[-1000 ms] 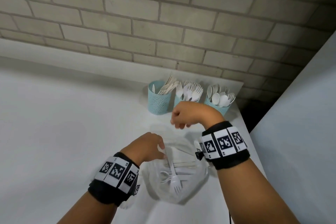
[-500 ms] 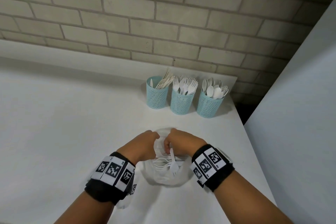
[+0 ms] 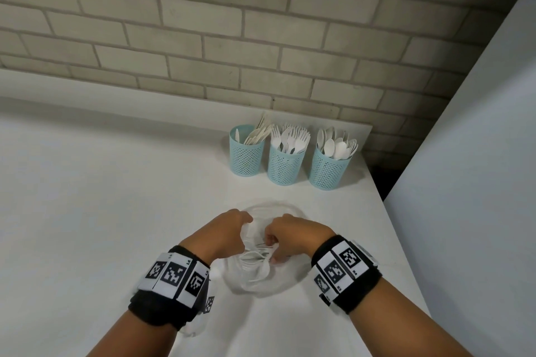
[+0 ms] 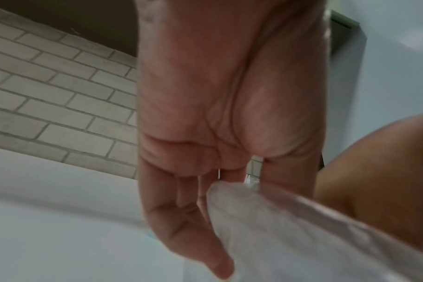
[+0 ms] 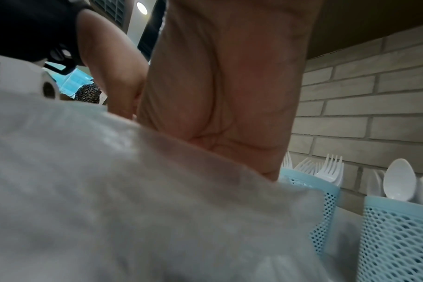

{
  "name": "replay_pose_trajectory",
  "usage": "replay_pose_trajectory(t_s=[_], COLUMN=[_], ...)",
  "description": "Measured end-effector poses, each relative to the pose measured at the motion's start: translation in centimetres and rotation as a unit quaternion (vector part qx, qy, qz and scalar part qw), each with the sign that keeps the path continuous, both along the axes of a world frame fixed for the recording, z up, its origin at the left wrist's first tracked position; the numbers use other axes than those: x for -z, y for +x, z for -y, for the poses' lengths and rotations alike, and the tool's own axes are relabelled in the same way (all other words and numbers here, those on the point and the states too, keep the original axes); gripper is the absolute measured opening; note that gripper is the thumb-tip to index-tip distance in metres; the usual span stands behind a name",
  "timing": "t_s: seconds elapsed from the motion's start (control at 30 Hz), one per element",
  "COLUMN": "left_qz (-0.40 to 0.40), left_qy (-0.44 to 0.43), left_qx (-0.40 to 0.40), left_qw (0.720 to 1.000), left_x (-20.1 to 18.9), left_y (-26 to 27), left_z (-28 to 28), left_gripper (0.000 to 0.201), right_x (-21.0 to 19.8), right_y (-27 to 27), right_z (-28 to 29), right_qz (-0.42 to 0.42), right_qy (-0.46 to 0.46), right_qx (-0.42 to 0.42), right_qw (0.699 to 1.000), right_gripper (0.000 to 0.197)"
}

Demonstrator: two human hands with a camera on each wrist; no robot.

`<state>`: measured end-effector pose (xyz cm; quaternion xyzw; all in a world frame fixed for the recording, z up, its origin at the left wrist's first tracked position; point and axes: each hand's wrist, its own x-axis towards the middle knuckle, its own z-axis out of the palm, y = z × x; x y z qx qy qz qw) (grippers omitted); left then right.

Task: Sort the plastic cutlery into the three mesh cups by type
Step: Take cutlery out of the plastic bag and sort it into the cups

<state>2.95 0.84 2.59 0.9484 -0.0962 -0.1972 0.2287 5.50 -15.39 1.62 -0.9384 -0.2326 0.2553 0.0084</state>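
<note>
Hands at bag (image 3: 255,278) on near tabletop (image 3: 101,211): left hand (image 3: 224,233) gripped rim, right hand (image 3: 287,236) pinched cutlery (image 3: 256,255) inside. Next: lift piece, identify type, drop into matching far cup (image 3: 285,165).

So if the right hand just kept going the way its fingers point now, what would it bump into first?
Probably the loose white cutlery in the clear plastic bag: the right hand already reaches into its mouth. Past that lies the left hand; depth is unclear.
</note>
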Motion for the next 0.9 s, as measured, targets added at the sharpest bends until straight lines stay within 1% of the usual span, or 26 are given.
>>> replay_pose_trajectory(t_s=[0.17,0.3,0.37,0.43,0.5,0.57,0.6,0.67,0.7,0.8,0.9], left_qz=[-0.008,-0.007,-0.007,-0.007,-0.009,-0.01,-0.011,-0.015,-0.016,-0.009,0.0], left_qy=[-0.004,-0.007,-0.007,-0.008,-0.009,-0.009,-0.009,-0.011,-0.013,-0.02,-0.024], left_qx=[0.0,0.001,0.001,0.001,0.0,-0.002,-0.003,-0.006,-0.008,-0.011,-0.011], left_qw=[1.0,1.0,1.0,1.0,1.0,1.0,1.0,1.0,1.0,1.0,1.0], left_x=[0.2,0.2,0.2,0.2,0.2,0.3,0.3,0.3,0.4,0.3,0.4], left_y=[0.1,0.3,0.4,0.5,0.6,0.7,0.7,0.7,0.8,1.0,1.2], left_z=[0.2,0.2,0.2,0.2,0.2,0.1,0.1,0.0,-0.1,-0.6,-1.2], left_gripper=[0.065,0.065,0.064,0.064,0.063,0.063,0.063,0.063,0.064,0.065,0.066], right_x=[0.0,0.0,0.2,0.4,0.7,0.7,0.6,0.1,-0.1,-0.9,-2.1], right_y=[-0.1,-0.1,-0.3,-0.4,-0.6,-0.6,-0.6,-0.4,-0.3,0.1,0.3], right_z=[0.0,0.0,-0.2,-0.5,-0.7,-0.8,-0.7,-0.5,-0.4,0.2,1.0], right_qz=[0.019,0.036,0.053,0.082,0.096,0.087,0.079,0.061,0.053,0.024,-0.007], right_qy=[0.022,-0.009,-0.022,-0.037,-0.032,-0.025,-0.021,0.004,0.018,0.039,0.045], right_qx=[0.012,0.001,-0.013,-0.035,-0.043,-0.037,-0.033,-0.022,-0.016,-0.006,-0.002], right_qw=[1.0,0.999,0.998,0.995,0.994,0.995,0.996,0.998,0.998,0.999,0.999], right_gripper=[0.035,0.039,0.036,0.029,0.026,0.032,0.031,0.019,0.016,0.021,0.008])
